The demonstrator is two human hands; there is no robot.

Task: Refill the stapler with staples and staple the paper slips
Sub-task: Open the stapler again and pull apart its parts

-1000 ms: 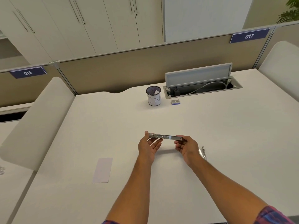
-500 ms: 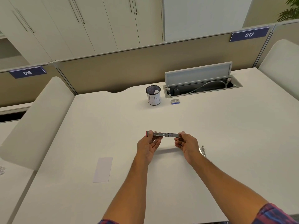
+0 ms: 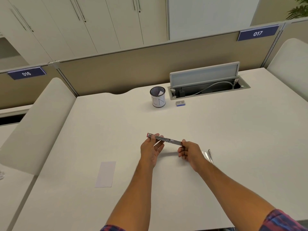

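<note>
Spanning most of the view, the white bench (image 3: 216, 139) carries every item noted. At its far edge an open cable tray (image 3: 208, 88) with a raised lid holds a grey cable. Just left of the tray stands a mesh pen cup (image 3: 158, 97) wrapped in a white label marked "IN", with a scrap of paper inside. A white paper slip (image 3: 105, 174) lies flat on the near left of the bench, well apart from both hands. Above the bench centre, the stapler (image 3: 164, 139), opened out into a long thin metal strip with a red end at the left, is held level between the two hands. The left hand (image 3: 150, 150) has its grip closed on the red end, thumb on top and fingers curled beneath. The right hand (image 3: 189, 151) pinches the opposite end between thumb and forefinger, its other fingers curled below. Just beside the right wrist, thin metallic pieces (image 3: 208, 155) rest on the bench, possibly staple strips, though the view is too blurred to confirm. A small staple box (image 3: 180, 103) with a blue edge sits near the tray's front left corner, beside the cup.
</note>
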